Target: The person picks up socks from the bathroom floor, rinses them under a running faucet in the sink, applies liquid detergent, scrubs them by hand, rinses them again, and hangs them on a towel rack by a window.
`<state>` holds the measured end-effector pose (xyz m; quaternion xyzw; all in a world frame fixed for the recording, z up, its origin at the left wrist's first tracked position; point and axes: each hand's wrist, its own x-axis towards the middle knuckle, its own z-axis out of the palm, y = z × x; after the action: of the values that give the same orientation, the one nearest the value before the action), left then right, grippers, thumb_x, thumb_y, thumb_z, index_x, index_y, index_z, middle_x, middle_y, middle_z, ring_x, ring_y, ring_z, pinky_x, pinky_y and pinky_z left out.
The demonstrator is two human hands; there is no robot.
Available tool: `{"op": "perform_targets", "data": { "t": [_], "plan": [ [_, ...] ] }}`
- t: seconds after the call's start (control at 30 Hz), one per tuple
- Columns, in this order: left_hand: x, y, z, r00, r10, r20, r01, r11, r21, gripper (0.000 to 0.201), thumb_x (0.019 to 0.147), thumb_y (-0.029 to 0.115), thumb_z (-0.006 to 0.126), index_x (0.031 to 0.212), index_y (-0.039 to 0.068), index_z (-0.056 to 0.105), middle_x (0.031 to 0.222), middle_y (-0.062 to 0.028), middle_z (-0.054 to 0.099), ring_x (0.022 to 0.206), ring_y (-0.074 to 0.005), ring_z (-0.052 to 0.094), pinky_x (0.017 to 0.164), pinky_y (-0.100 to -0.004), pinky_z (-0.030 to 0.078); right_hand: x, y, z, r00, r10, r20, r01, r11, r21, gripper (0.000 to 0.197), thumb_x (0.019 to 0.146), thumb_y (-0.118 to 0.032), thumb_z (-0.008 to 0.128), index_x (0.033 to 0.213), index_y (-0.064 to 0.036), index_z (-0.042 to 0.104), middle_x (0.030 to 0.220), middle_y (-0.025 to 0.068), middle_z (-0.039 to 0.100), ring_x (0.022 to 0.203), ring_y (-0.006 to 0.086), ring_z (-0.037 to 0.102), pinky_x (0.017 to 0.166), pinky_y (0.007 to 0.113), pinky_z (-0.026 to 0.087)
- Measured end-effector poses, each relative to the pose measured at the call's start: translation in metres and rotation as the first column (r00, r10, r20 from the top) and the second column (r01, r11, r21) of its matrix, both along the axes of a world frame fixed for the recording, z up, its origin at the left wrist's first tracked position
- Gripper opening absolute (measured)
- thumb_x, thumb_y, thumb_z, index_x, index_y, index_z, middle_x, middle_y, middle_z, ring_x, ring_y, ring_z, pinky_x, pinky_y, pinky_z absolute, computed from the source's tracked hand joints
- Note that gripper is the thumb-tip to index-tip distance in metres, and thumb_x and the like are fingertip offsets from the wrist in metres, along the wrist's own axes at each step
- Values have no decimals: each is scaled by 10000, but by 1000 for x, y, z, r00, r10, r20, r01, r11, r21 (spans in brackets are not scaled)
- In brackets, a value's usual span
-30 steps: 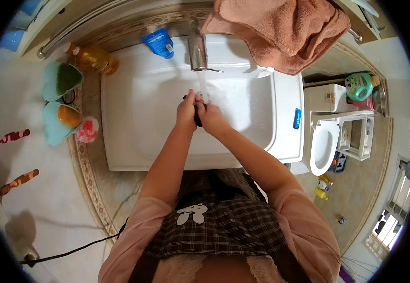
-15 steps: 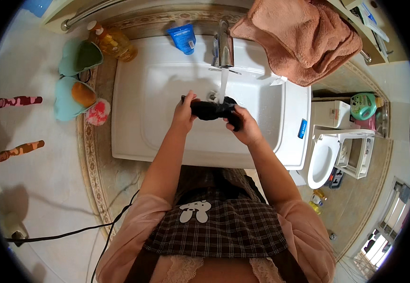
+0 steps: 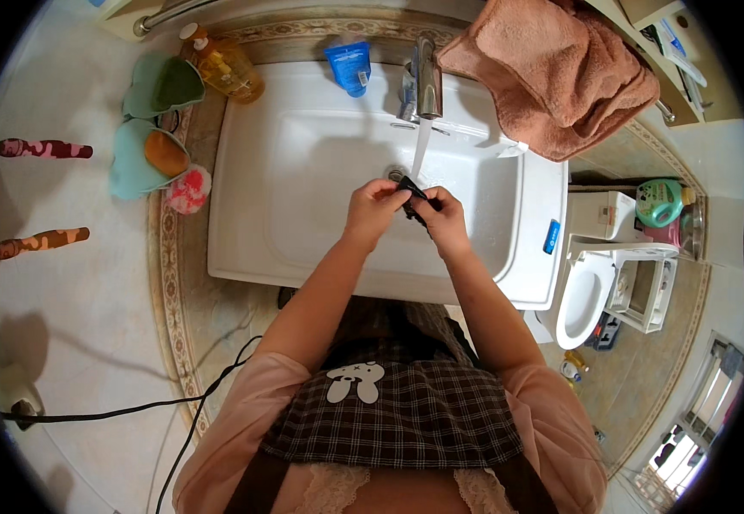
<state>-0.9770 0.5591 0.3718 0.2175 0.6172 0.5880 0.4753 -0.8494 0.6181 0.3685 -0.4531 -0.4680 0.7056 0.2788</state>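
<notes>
Pinching black cloth (image 3: 412, 188) in fingertips (image 3: 397, 196) | left hand (image 3: 373, 209), reaching from 7 o'clock | right hand (image 3: 446, 224), reaching from 5 o'clock

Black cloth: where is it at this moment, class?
In the head view, just right of centre, the black cloth is held by the left hand and right hand, over the white sink, near the running water.

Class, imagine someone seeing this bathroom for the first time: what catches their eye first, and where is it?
Probably the black cloth, pinched between the left hand and right hand over the white basin, by the stream of the running tap. Next, the big brown towel over the basin's far right corner. Then the pale-blue holders at left.
</notes>
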Motion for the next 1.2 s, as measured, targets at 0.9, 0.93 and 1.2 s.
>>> {"op": "perform_targets", "data": {
  "t": [0.9,0.93,1.2],
  "plan": [
    [6,14,-16,959,-165,-230,126,976,-175,208,706,21,543,888,-19,634,783,-119,643,706,-181,606,636,-282,464,-16,15,11,532,-107,840,-459,797,393,195,658,-179,630,795,-71,542,670,118,613,666,307,611,606,397,478],
    [9,14,-15,966,-147,-213,118,983,-144,206,720,14,540,903,-28,626,789,-102,638,729,-167,604,640,-268,462,-16,19,7,492,-96,865,-477,802,360,194,657,-168,625,800,-71,538,682,122,615,682,308,613,614,395,480],
    [-8,10,0,975,-35,221,77,979,-188,273,819,83,556,1063,-39,530,972,-93,597,830,-176,588,733,-295,500,-7,38,-7,739,-14,673,-248,924,290,173,641,-139,638,797,-63,635,776,125,649,756,302,621,663,349,485]
  ]
}}
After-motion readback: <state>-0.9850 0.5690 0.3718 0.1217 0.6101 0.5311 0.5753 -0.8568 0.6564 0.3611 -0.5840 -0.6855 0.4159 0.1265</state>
